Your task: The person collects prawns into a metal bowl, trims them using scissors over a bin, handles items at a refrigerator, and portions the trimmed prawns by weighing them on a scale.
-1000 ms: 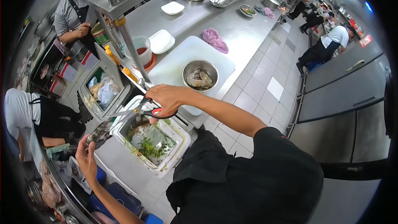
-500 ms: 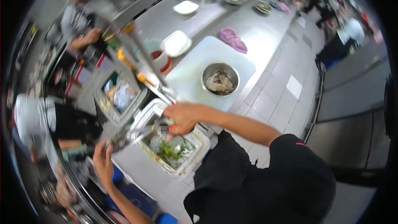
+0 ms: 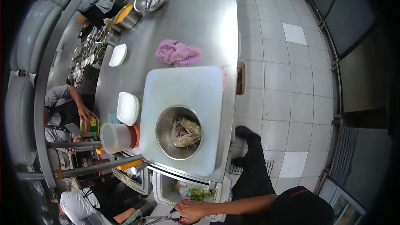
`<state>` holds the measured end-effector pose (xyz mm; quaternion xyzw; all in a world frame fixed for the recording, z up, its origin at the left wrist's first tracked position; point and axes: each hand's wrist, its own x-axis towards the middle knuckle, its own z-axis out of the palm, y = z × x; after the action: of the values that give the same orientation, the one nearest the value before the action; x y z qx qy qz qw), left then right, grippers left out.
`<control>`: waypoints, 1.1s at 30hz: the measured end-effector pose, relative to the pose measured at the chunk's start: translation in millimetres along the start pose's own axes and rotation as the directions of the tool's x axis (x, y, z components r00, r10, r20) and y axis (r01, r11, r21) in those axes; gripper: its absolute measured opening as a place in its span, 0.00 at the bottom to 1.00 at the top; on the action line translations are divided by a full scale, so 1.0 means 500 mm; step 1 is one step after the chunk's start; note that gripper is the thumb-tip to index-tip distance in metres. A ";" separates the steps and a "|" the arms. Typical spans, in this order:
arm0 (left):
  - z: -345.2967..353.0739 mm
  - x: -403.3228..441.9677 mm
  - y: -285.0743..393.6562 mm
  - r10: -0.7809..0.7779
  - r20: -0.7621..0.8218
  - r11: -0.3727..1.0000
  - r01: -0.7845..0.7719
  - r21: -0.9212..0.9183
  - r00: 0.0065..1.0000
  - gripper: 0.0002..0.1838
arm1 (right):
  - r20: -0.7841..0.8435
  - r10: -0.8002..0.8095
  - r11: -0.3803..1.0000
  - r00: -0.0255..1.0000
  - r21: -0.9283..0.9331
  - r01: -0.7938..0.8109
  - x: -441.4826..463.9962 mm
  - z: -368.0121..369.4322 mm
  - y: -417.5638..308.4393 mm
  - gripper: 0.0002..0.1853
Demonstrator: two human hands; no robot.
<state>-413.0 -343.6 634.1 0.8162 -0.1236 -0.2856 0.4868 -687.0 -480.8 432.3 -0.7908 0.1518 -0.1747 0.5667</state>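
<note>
My right hand (image 3: 191, 211) is closed around the handles of a pair of scissors (image 3: 166, 217) at the bottom edge of the view. The scissors have red and black handles, and their metal blades point left. Just above the hand is a white bin (image 3: 225, 189) with green leafy scraps (image 3: 201, 195) in it. On a white cutting board (image 3: 183, 85) stands a round steel bowl (image 3: 161, 146) holding raw prawns (image 3: 186, 132). My left hand is out of view.
A pink cloth (image 3: 178, 53), white dishes (image 3: 128, 108), a plastic tub (image 3: 114, 138) and steel pots (image 3: 130, 18) stand on the steel counter (image 3: 204, 29). Metal rails (image 3: 96, 167) cross at left. One co-worker's hand (image 3: 86, 112) touches a tin (image 3: 89, 126); another person (image 3: 77, 208) is at lower left.
The view has swung up and turned toward the counter, so the bowl and board appear larger. My right hand now shows lower down with the scissors, and my left hand has left the view.
</note>
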 end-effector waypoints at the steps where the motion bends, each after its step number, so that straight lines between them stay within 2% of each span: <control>1: 0.001 0.002 0.002 -0.014 0.007 1.000 0.014 -0.022 1.000 0.20 | 0.000 -0.003 1.000 1.000 -0.011 0.003 -0.003 -0.035 -0.015 0.55; 4: 0.010 0.008 0.001 -0.067 0.040 0.995 0.070 -0.078 0.997 0.19 | 0.121 -0.010 0.997 0.993 -0.081 0.019 -0.022 -0.139 -0.056 0.54; 7: -0.002 0.010 -0.011 -0.075 0.054 0.989 0.081 -0.120 0.996 0.18 | 0.123 0.028 1.000 0.992 -0.010 -0.027 -0.024 -0.206 -0.085 0.53; 8: -0.013 0.016 -0.025 -0.018 -0.009 0.989 0.016 -0.145 1.000 0.19 | 0.105 0.019 1.000 0.994 -0.009 -0.018 -0.022 -0.209 -0.087 0.53; 9: -0.017 0.019 -0.030 -0.028 -0.021 0.987 0.024 -0.160 0.999 0.19 | 0.089 0.009 1.000 0.996 -0.012 -0.008 -0.018 -0.216 -0.086 0.52; 11: -0.048 0.023 -0.027 -0.115 0.125 0.985 0.130 -0.113 0.985 0.26 | 0.166 0.056 0.998 0.985 -0.019 -0.054 -0.002 -0.221 -0.082 0.51; 12: -0.077 0.047 -0.034 -0.180 0.163 0.979 0.192 -0.065 0.970 0.35 | 0.134 0.046 0.999 0.990 -0.014 -0.045 0.002 -0.223 -0.084 0.47; 13: -0.086 0.063 -0.079 0.165 0.173 0.976 -0.136 -0.168 0.971 0.21 | 0.118 0.032 0.999 0.993 -0.013 -0.031 0.006 -0.227 -0.082 0.42; 14: -0.111 0.068 -0.094 0.175 0.114 0.982 -0.167 -0.084 0.978 0.22 | 0.143 0.064 0.998 0.988 -0.032 -0.060 0.019 -0.226 -0.067 0.40; 15: -0.034 0.012 -0.039 0.205 -0.017 0.969 -0.201 0.147 0.979 0.22 | 0.182 0.101 0.995 0.978 -0.041 -0.095 0.026 -0.231 -0.075 0.37; 16: 0.038 -0.031 0.029 0.343 0.088 0.890 -0.353 0.290 0.935 0.22 | 0.251 0.118 0.993 0.961 -0.055 -0.108 0.025 -0.239 -0.074 0.35; 17: 0.101 -0.071 0.100 0.396 0.189 0.823 -0.439 0.360 0.898 0.18 | 0.354 0.120 0.993 0.927 -0.064 -0.104 0.037 -0.276 -0.089 0.32; 18: 0.071 -0.052 0.085 0.277 0.131 0.900 -0.305 0.310 0.952 0.16 | 0.609 0.111 0.978 0.785 0.075 -0.196 0.067 -0.356 -0.135 0.29; 19: 0.040 -0.026 0.061 0.326 0.119 0.851 -0.346 0.396 0.938 0.16 | 0.377 0.161 0.983 0.912 -0.142 -0.115 0.054 -0.373 -0.171 0.27; 20: 0.055 -0.027 0.059 0.392 0.008 0.834 -0.359 0.418 0.920 0.17 | 0.265 0.133 0.991 0.955 -0.021 -0.133 0.051 -0.348 -0.123 0.29; 21: 0.052 -0.017 0.063 0.371 0.107 0.867 -0.386 0.314 0.922 0.17 | 0.448 0.314 0.949 0.837 -0.171 -0.265 0.089 -0.365 -0.127 0.37; 24: 0.070 -0.009 0.082 0.338 0.160 0.906 -0.367 0.211 0.927 0.19 | 0.510 0.267 0.951 0.817 -0.278 -0.137 0.139 -0.379 -0.152 0.41; 25: 0.065 -0.006 0.069 0.398 0.156 0.882 -0.424 0.204 0.904 0.17 | 0.500 0.263 0.944 0.825 -0.310 -0.113 0.144 -0.368 -0.160 0.40; 27: 0.056 -0.001 0.064 0.313 0.156 0.904 -0.344 0.254 0.937 0.15 | 0.503 0.268 0.935 0.822 -0.342 -0.096 0.165 -0.360 -0.171 0.39; 31: 0.063 -0.008 0.073 0.323 0.161 0.899 -0.355 0.256 0.933 0.14 | 0.518 0.299 0.889 0.801 -0.457 -0.037 0.218 -0.353 -0.198 0.42; 33: 0.067 -0.006 0.078 0.323 0.205 0.876 -0.374 0.304 0.924 0.15 | 0.540 0.239 0.877 0.807 -0.477 0.060 0.236 -0.352 -0.208 0.43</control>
<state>-432.1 -386.0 656.8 0.8282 -0.3517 -0.2271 0.3725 -656.2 -648.5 595.3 -0.9106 0.0466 0.1469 0.3836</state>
